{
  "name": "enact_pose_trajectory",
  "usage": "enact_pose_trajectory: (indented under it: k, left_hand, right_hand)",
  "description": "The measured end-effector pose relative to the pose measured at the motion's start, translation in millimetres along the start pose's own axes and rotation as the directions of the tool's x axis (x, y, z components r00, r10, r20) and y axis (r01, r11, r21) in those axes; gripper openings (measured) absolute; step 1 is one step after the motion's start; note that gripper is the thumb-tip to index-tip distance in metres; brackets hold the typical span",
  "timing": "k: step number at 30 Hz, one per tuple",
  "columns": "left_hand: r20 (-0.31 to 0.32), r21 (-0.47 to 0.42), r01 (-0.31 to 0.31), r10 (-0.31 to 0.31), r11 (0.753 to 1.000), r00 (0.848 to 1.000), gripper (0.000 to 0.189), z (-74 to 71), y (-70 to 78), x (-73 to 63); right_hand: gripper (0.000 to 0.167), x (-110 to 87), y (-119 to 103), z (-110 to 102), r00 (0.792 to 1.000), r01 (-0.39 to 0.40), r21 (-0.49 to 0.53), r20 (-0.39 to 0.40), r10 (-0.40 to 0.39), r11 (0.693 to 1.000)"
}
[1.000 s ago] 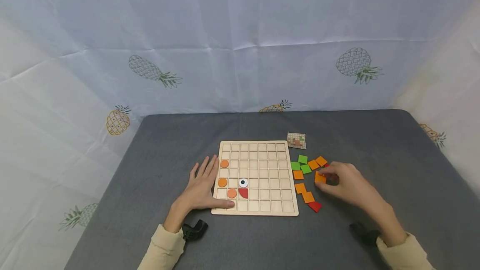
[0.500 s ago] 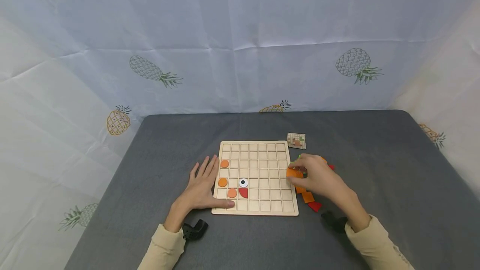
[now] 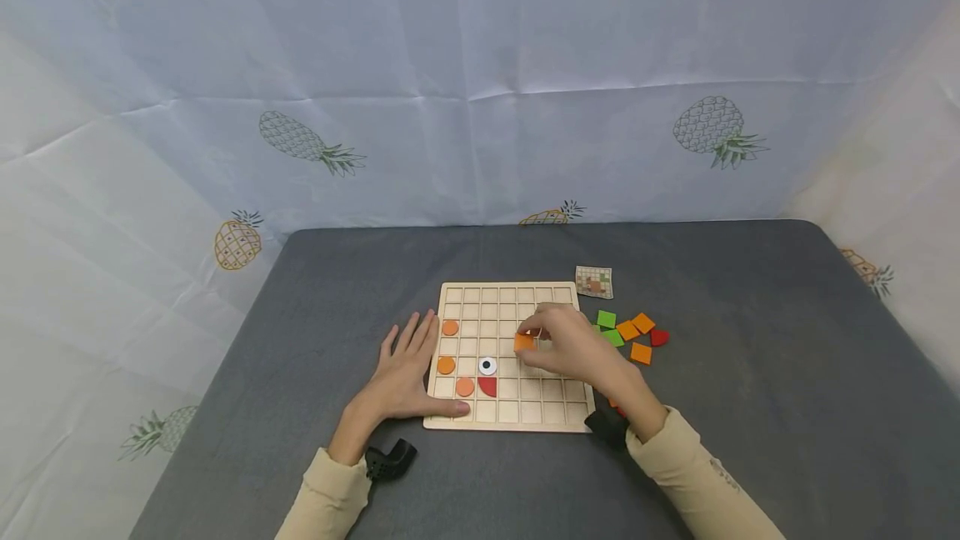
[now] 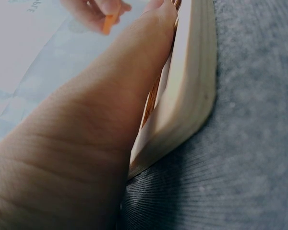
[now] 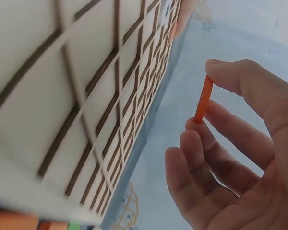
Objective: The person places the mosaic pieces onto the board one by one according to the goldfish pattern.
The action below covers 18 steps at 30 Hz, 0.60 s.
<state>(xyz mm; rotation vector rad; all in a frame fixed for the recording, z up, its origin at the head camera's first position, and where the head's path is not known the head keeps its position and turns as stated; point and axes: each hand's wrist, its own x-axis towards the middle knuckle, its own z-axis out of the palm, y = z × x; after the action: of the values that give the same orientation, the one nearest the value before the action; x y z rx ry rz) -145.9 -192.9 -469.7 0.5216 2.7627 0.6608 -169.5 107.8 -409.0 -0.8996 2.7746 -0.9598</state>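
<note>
A wooden grid board [image 3: 530,412] lies on the table. My left hand [image 3: 397,383] rests along its left edge, fingers spread and thumb laid over the front left corner. Between thumb and fingertips my right hand [image 3: 577,346] pinches an orange square tile [image 3: 524,342], over the middle of the board. The right wrist view shows this tile [image 5: 204,99] edge-on, apart from the grid. Orange discs [image 3: 446,365] sit in cells on the board's left side. Near them are a white eye disc [image 3: 487,366] and a red quarter-round tile [image 3: 487,387].
Right of the board lie loose orange tiles [image 3: 641,353], green tiles [image 3: 606,319] and a red piece [image 3: 659,337]. More pieces are partly hidden under the right forearm. A small printed picture card [image 3: 594,282] lies at the board's far right corner.
My right hand has carried the orange square tile leftward from the loose pieces to over the board. My left hand has stayed in place.
</note>
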Motion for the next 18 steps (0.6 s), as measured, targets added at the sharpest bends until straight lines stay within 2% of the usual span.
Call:
enact_pose_trajectory:
  k: [12,18]
  left_hand:
    - [0.007,0.000,-0.004,0.004,1.000,1.000,0.145,-1.3,0.1,-0.9]
    - [0.005,-0.001,-0.002,0.002,1.000,1.000,0.144,-0.2,-0.7,-0.8]
  right_hand:
    - [0.016,21.3,-9.2,24.3,0.999,0.038,0.091,-0.033,-0.035,0.995]
    - [0.018,27.5,-12.1,33.9,0.999,0.015,0.107,-0.033,-0.011,0.994]
